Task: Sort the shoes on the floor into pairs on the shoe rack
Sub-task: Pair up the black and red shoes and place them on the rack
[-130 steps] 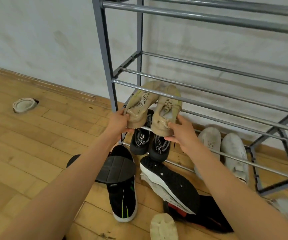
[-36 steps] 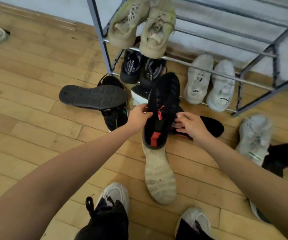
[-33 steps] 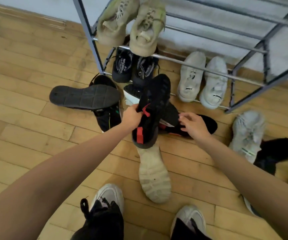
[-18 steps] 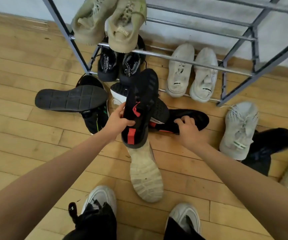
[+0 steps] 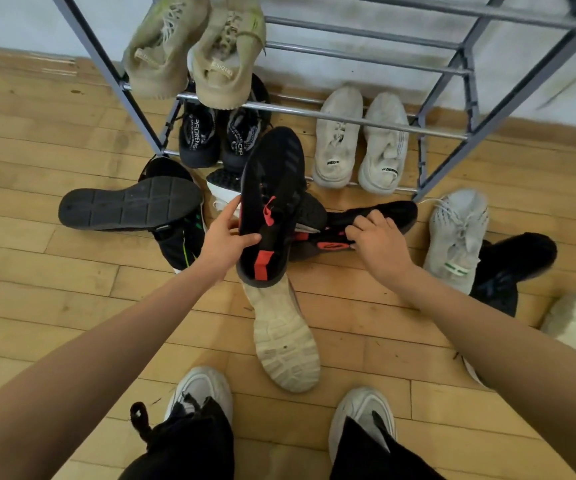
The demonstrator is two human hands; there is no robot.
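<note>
My left hand (image 5: 225, 242) grips a black sneaker with red tabs (image 5: 272, 188) by its heel collar, held above the floor with its toe toward the rack. My right hand (image 5: 378, 242) closes on the matching black and red sneaker (image 5: 383, 214), which lies on its side on the floor. The grey metal shoe rack (image 5: 348, 117) holds a beige pair (image 5: 196, 53) on an upper rail, a black pair (image 5: 217, 136) and a white pair (image 5: 361, 143) at the bottom.
Loose shoes lie on the wooden floor: an upturned black sole (image 5: 130, 204), a black sneaker with a green stripe (image 5: 179, 244), an upturned cream sole (image 5: 284, 341), a light grey sneaker (image 5: 456, 237), a black shoe (image 5: 515, 265). My own feet in white sneakers (image 5: 203, 393) stand below.
Since a second ago my left hand has kept hold of the raised black sneaker. My right hand has slid right and closed on the second black and red sneaker on the floor.
</note>
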